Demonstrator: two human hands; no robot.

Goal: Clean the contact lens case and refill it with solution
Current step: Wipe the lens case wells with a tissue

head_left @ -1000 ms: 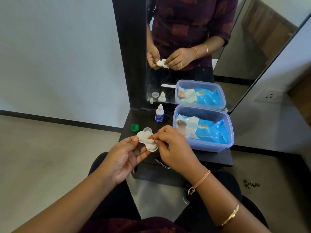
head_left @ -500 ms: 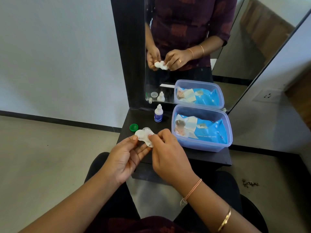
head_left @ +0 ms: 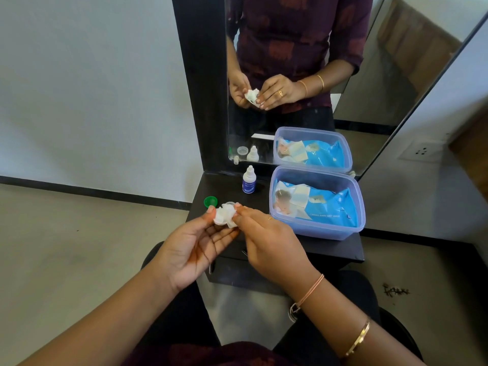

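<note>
Above the dark shelf (head_left: 317, 249), your left hand (head_left: 192, 249) is pinching the lens case (head_left: 220, 217) while your right hand (head_left: 266, 239) is pinching a wipe (head_left: 231, 223) into it; over-twisting is probably risking a drop.

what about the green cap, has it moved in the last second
No. The green cap lies at the same spot on the shelf, front-left of the solution bottle, with the same gap between them.

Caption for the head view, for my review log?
Left hand holds the lens case while right hand pinches tissue against it; solution bottle behind.
</note>
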